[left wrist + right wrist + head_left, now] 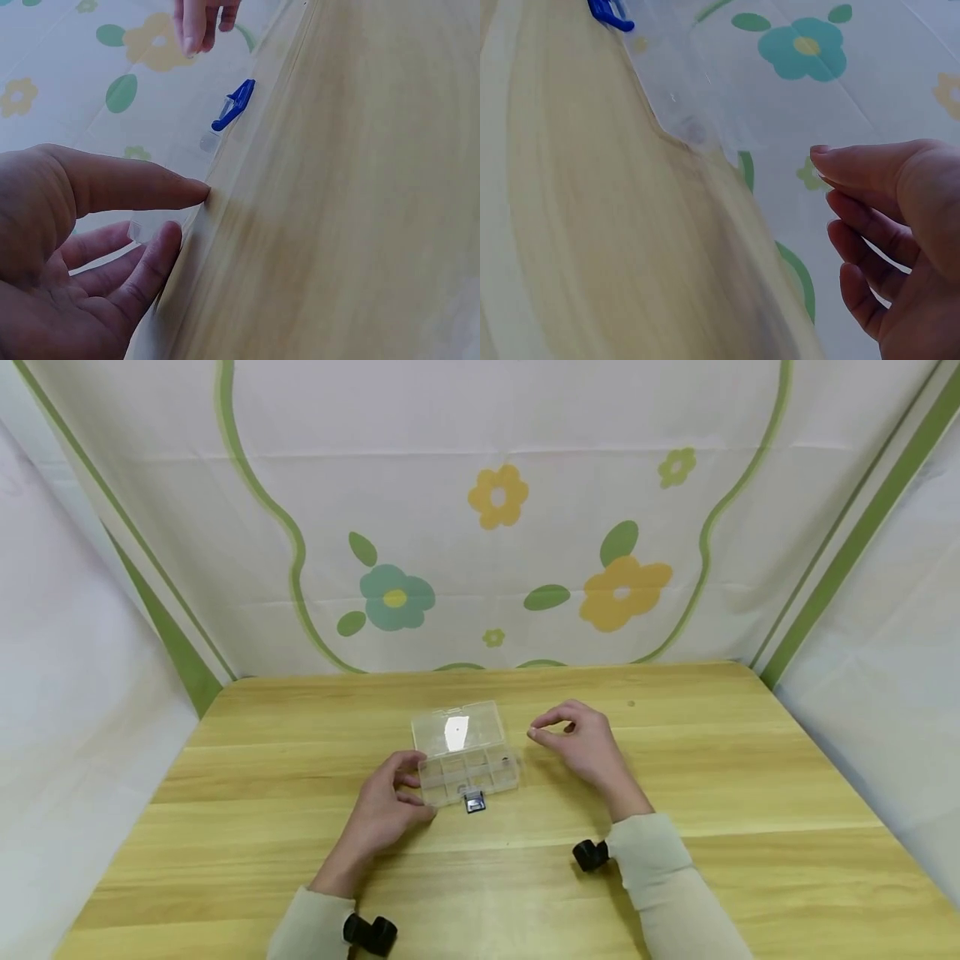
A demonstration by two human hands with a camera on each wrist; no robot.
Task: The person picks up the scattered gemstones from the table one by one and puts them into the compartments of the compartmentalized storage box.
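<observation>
A clear plastic compartment box (468, 777) lies on the table with its clear lid (480, 727) raised at the back. A blue latch (475, 802) sticks out from its front edge. My left hand (386, 806) holds the box's left end, its thumb at the front corner and fingers behind it. Beyond the box's right end, my right hand (581, 743) is held with thumb and forefinger tips together. I cannot tell whether something tiny is pinched there. Small dark bits (505, 761) show in the box's right compartment and near its front.
The wooden table (675, 877) spreads around the box. On it, at the back right, lies a tiny round piece (631, 703). A white cloth (420, 510) printed with flowers hangs behind the table. Black cameras (590, 856) sit at both wrists.
</observation>
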